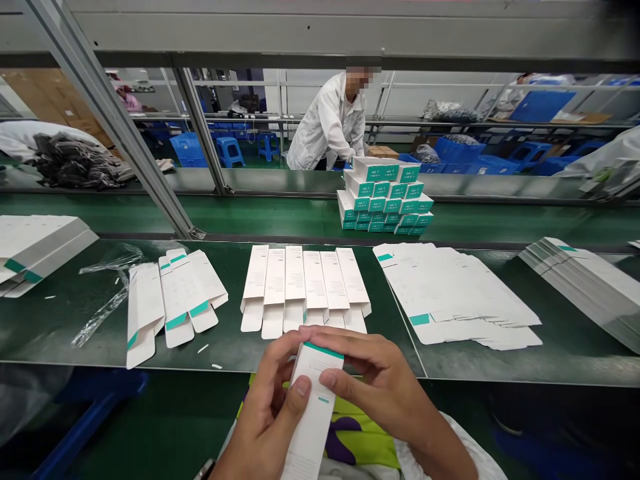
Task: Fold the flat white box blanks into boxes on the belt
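Note:
A narrow white carton (314, 417) with a green band at its top end is held over my lap, just in front of the table edge. My left hand (273, 407) wraps its left side, thumb on the front face. My right hand (373, 373) grips the top end, fingers curled over it and thumb against the front. Just beyond lies a row of several white cartons (305, 283) with open end flaps pointing toward me. Flat unfolded cartons (450, 290) overlap in a pile to the right.
Opened cartons (185, 293) and crumpled clear film (103, 310) lie left. More cartons (40, 250) sit far left; a flat stack (590, 287) is far right. Green-ended boxes (385, 200) stand piled on the conveyor, with a person in white (327, 123) behind. A metal post (115, 127) slants at left.

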Tool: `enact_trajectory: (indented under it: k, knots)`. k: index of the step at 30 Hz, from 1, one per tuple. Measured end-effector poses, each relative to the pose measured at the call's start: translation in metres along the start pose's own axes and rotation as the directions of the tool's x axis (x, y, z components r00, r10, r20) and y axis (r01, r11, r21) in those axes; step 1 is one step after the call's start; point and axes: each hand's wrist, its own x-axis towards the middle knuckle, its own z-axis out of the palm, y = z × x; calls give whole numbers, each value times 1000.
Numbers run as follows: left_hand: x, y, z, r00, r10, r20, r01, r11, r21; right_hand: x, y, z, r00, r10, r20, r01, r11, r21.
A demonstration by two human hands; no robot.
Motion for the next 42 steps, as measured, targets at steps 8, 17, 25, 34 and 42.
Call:
enact_trajectory:
  k: [8,17,25,34,42]
  knots:
    - [11,-8,-3,996,-12,-89,11,1000,-10,-2,20,20,994,4,-111,2,998,55]
    - [38,-12,-15,979,187,-77,-114,825,553,39,41,-18,865,33,-501,16,995,94]
    - [146,35,-79,911,260,-320,-18,800,599,26,84,-170,596,-259,-760,-595,493,-635]
    - [176,20,-97,932,195,-305,-9,855,519,15,75,-203,629,-259,-733,-695,235,-679]
    - [110,7,-46,881,392,-266,-255,865,431,-1,17,-157,545,-345,-764,-437,662,-610]
